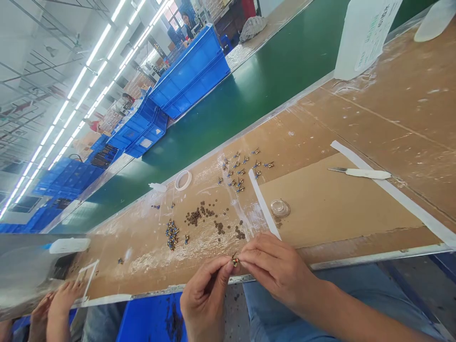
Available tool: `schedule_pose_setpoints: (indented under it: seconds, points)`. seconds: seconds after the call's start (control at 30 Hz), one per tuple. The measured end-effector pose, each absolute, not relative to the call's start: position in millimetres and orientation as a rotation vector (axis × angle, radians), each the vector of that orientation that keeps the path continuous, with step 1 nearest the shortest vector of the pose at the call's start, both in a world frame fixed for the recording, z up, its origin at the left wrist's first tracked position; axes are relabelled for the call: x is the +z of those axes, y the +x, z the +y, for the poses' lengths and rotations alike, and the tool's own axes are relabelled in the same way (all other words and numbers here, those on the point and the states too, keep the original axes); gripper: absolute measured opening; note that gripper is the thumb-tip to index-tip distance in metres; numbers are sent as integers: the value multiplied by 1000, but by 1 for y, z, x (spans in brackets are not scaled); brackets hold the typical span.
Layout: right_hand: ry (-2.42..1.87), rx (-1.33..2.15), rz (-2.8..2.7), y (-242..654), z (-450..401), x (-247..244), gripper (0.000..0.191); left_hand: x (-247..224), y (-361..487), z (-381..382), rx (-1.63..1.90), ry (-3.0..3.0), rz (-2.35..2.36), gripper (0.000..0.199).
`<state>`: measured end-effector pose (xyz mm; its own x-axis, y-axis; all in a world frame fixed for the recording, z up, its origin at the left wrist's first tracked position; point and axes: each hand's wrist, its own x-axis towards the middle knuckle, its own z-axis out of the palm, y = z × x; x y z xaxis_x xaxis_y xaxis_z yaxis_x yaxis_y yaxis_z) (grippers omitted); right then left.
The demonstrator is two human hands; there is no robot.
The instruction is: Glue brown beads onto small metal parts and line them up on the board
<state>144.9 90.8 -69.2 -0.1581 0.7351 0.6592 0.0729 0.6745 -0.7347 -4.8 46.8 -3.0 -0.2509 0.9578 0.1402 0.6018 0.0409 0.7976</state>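
A tiny multicoloured piece (235, 260) is pinched between the fingertips of both my hands at the table's front edge. My left hand (205, 290) grips it from the left with thumb and forefinger. On its other side, my right hand (277, 267) closes its fingertips on it. Just beyond lie loose small brown discs (194, 217), scattered in clusters. A heap of small blue-and-gold pieces (171, 234) sits left of the discs. Farther back, several similar pieces (241, 172) are spread apart. Their exact kind is too small to make out.
A white-handled knife (368, 174) and a small clear dish (280, 208) lie to the right. A tape roll (183, 180) and small white bottle (157, 187) are near the green conveyor belt (263, 76). Blue crates (192, 71) stand beyond. A co-worker's hands (62, 299) are at left.
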Motion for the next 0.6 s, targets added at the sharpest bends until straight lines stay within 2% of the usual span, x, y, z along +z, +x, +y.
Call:
schedule_pose_setpoints:
  seconds: [0.23,0.37,0.5,0.6]
  points:
    - [-839,499,-1695,153,88,-64,20,-11,-27,73,1097,1323,1837,21]
    - [-739,411,-1760,154,86,-76,19,-21,-19,147,1006,1420,1776,23]
    - [-726,363,-1801,150,90,-92,21,-30,11,241,940,1552,1727,11]
    - [-749,306,-1789,145,95,-99,20,-39,34,297,880,1576,1746,12]
